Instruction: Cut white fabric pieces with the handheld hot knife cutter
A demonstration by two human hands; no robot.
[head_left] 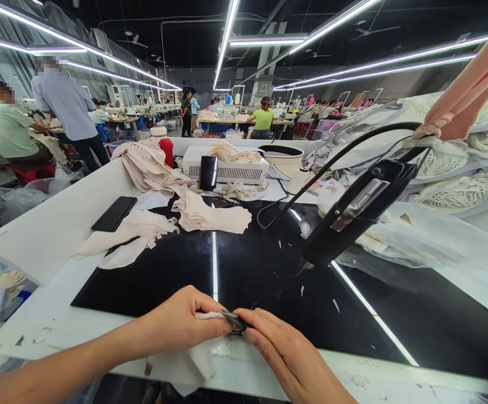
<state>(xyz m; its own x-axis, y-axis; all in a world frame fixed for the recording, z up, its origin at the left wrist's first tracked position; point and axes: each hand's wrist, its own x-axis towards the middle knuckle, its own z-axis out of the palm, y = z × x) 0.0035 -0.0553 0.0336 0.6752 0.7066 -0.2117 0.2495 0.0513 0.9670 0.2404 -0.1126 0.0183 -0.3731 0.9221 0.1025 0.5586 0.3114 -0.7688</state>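
Observation:
At the front edge of the table, my left hand (pixel 185 320) pinches a piece of cream fabric (pixel 204 359) between thumb and fingers, and the cloth hangs down below it. Right against it, my right hand (pixel 284 342) is closed on what looks like small dark scissors (pixel 236 321). Their grey tip meets the fabric edge at my left fingertips; most of the handle is hidden by my fingers. Beyond my hands lies a black glossy board (pixel 256 275) with small white scraps on it.
A stack of cream fabric pieces (pixel 210 213), loose cloth (pixel 130 235) and a black phone (pixel 115 214) lie farther back. A black cutting machine (pixel 353 207) with a cable stands tilted at right. Behind are a white vented box (pixel 227 168) and bagged pieces (pixel 437 235). Several people sit or stand beyond.

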